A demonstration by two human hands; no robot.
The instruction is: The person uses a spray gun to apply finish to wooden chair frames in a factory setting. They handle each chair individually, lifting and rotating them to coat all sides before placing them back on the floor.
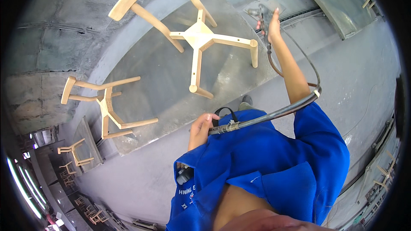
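Observation:
My right hand (274, 28) is stretched out to the far right, its fingers wrapped round a dark spray gun (265, 19). Thin hoses run from the gun back to a thicker grey hose (274, 114) across my front. By the near end of that hose, my left hand (201, 127) is curled beside a black strap (225, 110); what its fingers hold is hidden. Ahead of me a pale wooden chair frame (199, 39) without a seat stands over a grey panel (162, 66). The spray gun is to its right, apart from the wood.
A second bare chair frame (104, 101) is at the left edge of the panel. Smaller frames (77, 153) continue behind it to the lower left. A metal panel (336, 2) lies at the upper right, and a stained grey wall (55, 51) rises on the left.

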